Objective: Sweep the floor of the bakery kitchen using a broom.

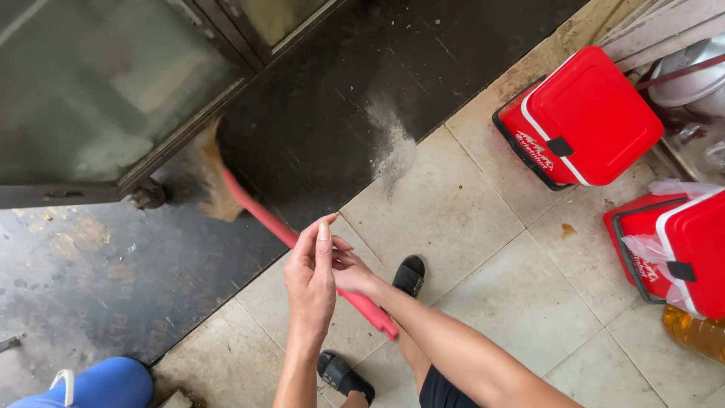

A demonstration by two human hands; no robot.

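Note:
A broom with a red handle [260, 214] and straw bristles [214, 181] reaches under a glass-fronted cabinet [98, 91] on wheels. My right hand [349, 270] grips the handle near its lower end. In front of it, my left hand [311, 281] is raised with fingers nearly straight, resting against the handle and the right hand. A streak of grey dust [393, 147] lies on the dark floor by the tile edge. My feet wear black sandals [408, 275].
Two red cooler boxes [585, 117] [680, 253] stand on the beige tiles at right, with a bottle of yellow liquid [695, 332] below them. Metal pots [691, 75] sit at top right. A blue object [98, 385] is at bottom left.

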